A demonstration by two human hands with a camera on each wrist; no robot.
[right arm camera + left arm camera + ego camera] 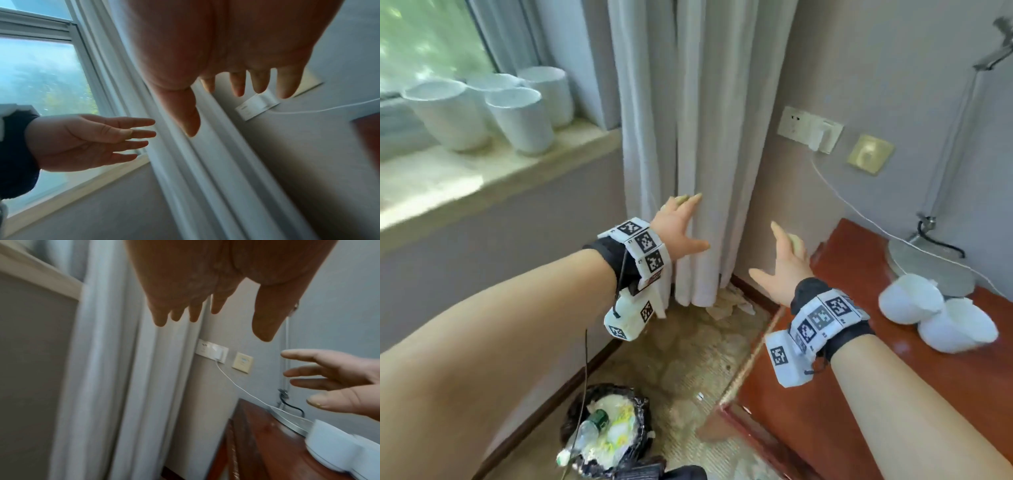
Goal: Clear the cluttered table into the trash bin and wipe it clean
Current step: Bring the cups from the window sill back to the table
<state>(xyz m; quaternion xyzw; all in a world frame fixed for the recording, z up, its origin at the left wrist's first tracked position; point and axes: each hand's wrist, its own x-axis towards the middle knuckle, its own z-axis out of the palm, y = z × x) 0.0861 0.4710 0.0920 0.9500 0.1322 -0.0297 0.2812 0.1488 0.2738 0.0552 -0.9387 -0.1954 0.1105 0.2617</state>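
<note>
No legible text anywhere; wrist bands (645, 245) bear only black-white square marker codes.

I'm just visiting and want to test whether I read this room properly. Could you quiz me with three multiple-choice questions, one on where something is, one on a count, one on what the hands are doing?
1. Where is the trash bin?
A. on the windowsill
B. on the floor, below the left forearm
C. on the table

2. How many white cups lie tipped over on the red-brown table?
A. two
B. four
C. none

3. What are the left hand and right hand doing?
A. both gripping a cloth
B. one holding a cup
C. both open, holding nothing

Answers: B, the black-lined bin stands on the carpet; A, two cups lie on their sides near the lamp base; C, both wrist views show spread, empty fingers.
</note>
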